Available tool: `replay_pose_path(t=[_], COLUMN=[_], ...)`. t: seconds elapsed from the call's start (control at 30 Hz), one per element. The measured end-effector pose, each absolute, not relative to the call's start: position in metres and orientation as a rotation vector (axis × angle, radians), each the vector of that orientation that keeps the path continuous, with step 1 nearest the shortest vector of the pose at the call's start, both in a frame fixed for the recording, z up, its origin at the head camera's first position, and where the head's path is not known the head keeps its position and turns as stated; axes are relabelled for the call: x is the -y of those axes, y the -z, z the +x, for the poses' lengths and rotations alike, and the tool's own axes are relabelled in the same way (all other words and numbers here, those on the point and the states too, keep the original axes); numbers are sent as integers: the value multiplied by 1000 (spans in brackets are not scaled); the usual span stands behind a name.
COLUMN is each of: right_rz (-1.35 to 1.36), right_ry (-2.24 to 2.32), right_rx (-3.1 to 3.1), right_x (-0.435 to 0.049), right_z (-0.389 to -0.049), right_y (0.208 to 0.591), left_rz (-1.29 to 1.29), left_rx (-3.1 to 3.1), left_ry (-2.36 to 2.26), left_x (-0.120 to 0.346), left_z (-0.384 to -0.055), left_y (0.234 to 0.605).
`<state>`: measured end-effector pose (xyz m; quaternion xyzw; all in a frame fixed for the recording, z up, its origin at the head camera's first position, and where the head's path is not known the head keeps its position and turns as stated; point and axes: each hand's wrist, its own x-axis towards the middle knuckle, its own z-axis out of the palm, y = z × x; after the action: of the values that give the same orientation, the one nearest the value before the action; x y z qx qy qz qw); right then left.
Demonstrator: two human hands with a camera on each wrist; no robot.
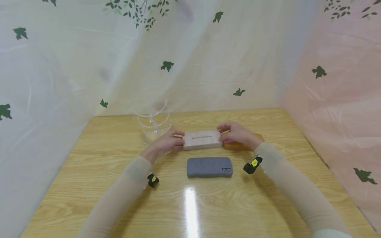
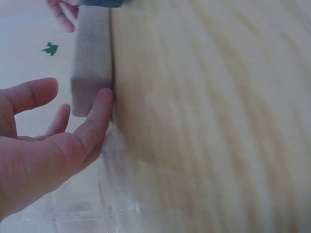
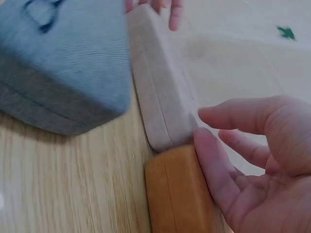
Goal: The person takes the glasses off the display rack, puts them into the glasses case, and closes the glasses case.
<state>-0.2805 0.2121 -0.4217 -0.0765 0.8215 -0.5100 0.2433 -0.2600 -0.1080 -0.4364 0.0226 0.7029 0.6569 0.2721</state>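
Note:
A pale pinkish glasses case (image 1: 202,140) with small print on its lid lies across the table between the two hands. At its left end is my left hand (image 1: 166,143); in the left wrist view a fairly straight finger touches the case's end, the thumb standing apart. My right hand (image 1: 236,134) reaches the opposite end, its fingertips at the corner in the right wrist view. Under that hand, an orange-brown case (image 3: 175,194) sits end to end against the pale one. Nearer me lies a grey-blue glasses case (image 1: 209,167) with a glasses drawing on it.
Behind my left hand stands a clear display rack (image 1: 153,124) with curved tiers, partly hidden by the hand. The wooden table (image 1: 98,178) backs onto a pale curtain (image 1: 193,59) printed with green leaves. A bright reflection crosses the tabletop near the front.

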Motion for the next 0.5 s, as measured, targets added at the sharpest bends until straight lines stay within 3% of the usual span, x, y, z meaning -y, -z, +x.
replay_pose_path(t=[0.5], right_rz=[-217], right_ry=[1258], right_rx=[-2369], right_x=[-207], right_z=[-279], right_y=[424], left_rz=[22], left_rx=[-1977], left_ry=[-1684], left_x=[102], left_z=[-258], left_y=[436])
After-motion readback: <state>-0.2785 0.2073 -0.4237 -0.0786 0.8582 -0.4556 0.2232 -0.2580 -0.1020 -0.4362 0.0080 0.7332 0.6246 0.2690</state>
